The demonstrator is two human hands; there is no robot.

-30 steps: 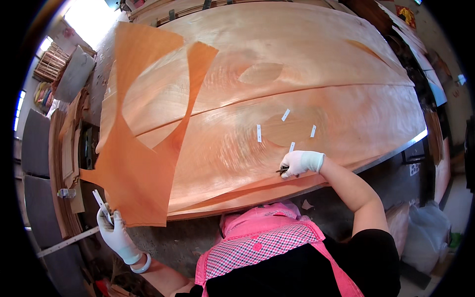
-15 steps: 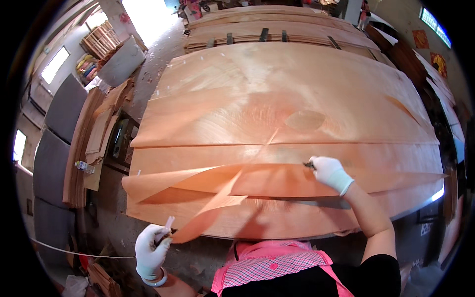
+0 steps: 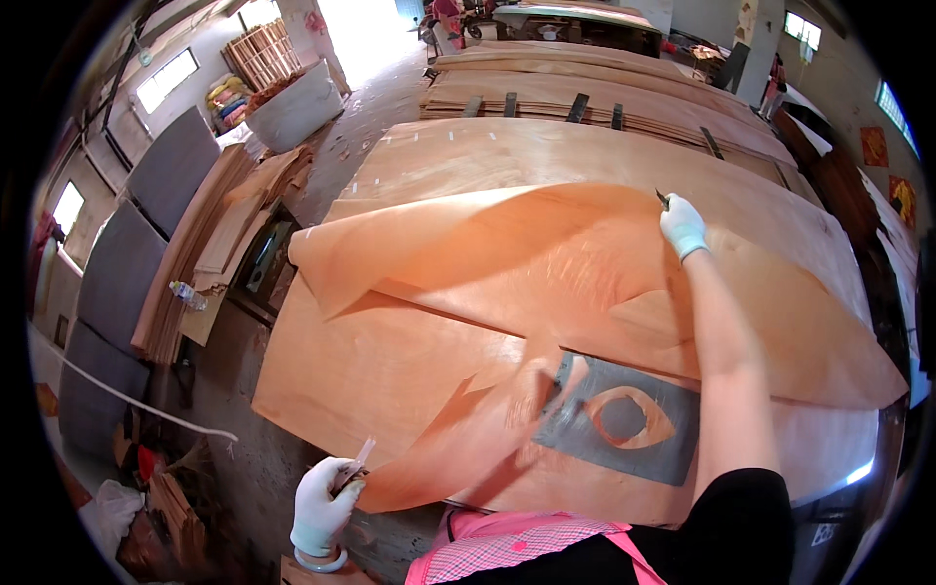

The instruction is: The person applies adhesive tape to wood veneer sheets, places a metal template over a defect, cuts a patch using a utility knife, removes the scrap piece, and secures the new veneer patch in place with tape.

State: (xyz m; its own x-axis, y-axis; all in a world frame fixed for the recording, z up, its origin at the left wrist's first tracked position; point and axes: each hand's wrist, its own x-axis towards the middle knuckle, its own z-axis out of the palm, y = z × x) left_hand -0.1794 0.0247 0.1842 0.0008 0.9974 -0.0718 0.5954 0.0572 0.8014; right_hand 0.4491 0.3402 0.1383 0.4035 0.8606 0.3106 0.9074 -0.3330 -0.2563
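Note:
A thin orange-brown sheet of wood veneer [image 3: 468, 234] is lifted and curled over a stack of pale sheets [image 3: 341, 370]. At its far edge my right hand [image 3: 684, 226], white-gloved, is closed around a small dark pointed tool [image 3: 662, 199]; its exact kind is unclear. My left hand [image 3: 325, 507], also gloved, grips the near end of a narrow veneer strip [image 3: 439, 458], plus a small pale translucent piece [image 3: 365, 452]. Under the lifted sheet lies a dark grey mat [image 3: 565, 429], with an eye-shaped veneer scrap [image 3: 659, 423] on it, round a dark circle.
More veneer stacks [image 3: 624, 68] with dark bars lie beyond the sheet. At left stand stacked boards [image 3: 190, 263], a plastic bottle [image 3: 187, 294] and grey panels [image 3: 117, 283]. A pale cord [image 3: 146, 398] hangs at lower left. Scraps litter the floor.
My right hand has moved away from me, and the veneer sheet is now folded farther back, uncovering the grey mat and the scrap. My left hand still holds the strip. The view has shifted.

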